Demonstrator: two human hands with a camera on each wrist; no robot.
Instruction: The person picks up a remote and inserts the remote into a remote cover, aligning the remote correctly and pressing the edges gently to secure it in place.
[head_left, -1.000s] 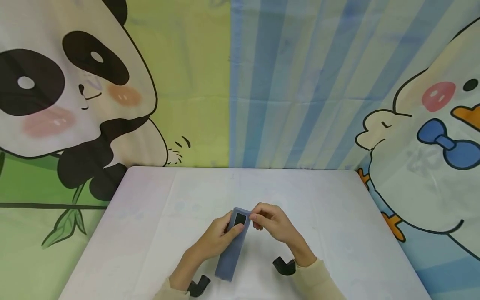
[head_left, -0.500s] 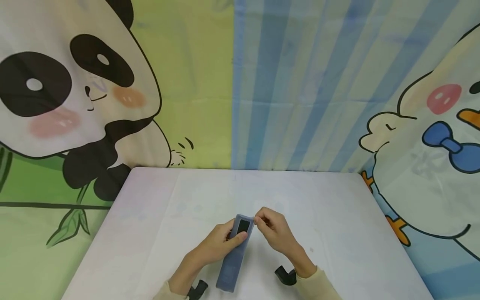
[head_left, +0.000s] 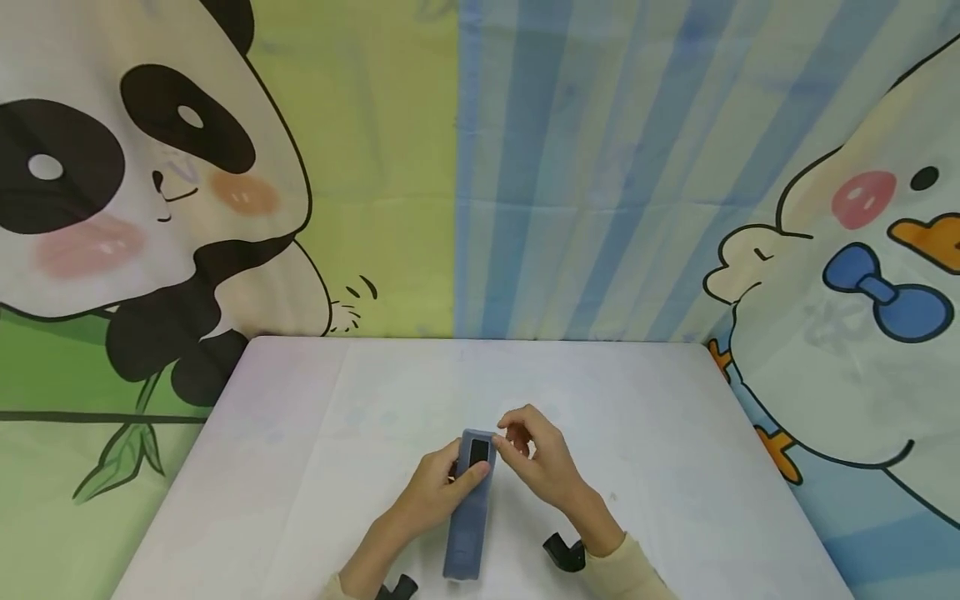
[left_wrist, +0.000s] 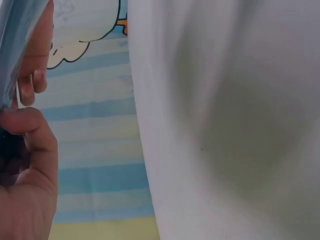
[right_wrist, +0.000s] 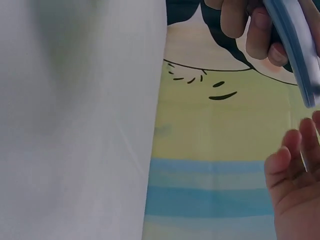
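Note:
A long blue-grey case [head_left: 469, 533] with a dark rectangular window [head_left: 478, 452] near its far end is held up over the table. My left hand [head_left: 438, 490] grips it near that end, thumb across the front just below the window, fingers behind. At the far right corner is my right hand [head_left: 542, 457], its thumb tip close to the case's edge; whether it touches cannot be told. Its fingers are spread and loosely bent. In the right wrist view, the case [right_wrist: 295, 50] shows a gap from the right fingers [right_wrist: 277, 162]. The left wrist view shows the left thumb [left_wrist: 22, 120] against the case.
A white table [head_left: 337, 467] lies beneath both hands. Curved black pieces [head_left: 564, 552] sit by both wrists. Behind the table hangs a printed cloth [head_left: 585, 167] with a panda and a white bird.
The right fingers, earlier pinched at the case's corner, have loosened and spread apart. The case has turned slightly more upright in the head view. The left hand keeps its grip.

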